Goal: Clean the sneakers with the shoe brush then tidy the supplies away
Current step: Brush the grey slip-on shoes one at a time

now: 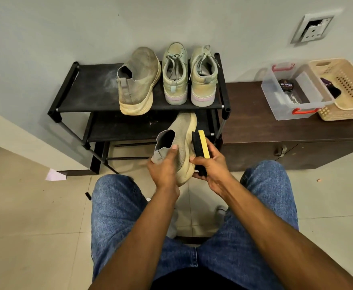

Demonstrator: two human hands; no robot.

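My left hand (164,166) grips a grey knit sneaker (181,136) by its heel, toe pointing away, in front of the shoe rack. My right hand (212,166) holds a shoe brush (200,147) with a yellow back and black bristles; the bristles press against the sneaker's pale sole edge on its right side. The matching grey sneaker (139,80) stands on the top shelf of the black shoe rack (83,88), dusty. A pair of pale green lace-up sneakers (189,76) stands to its right.
A dark wooden cabinet (255,122) to the right carries a clear plastic box (297,91) with red latches, holding a polish tin (287,85), and a beige basket (345,88). My knees in jeans frame the tiled floor below. A wall socket (313,28) sits upper right.
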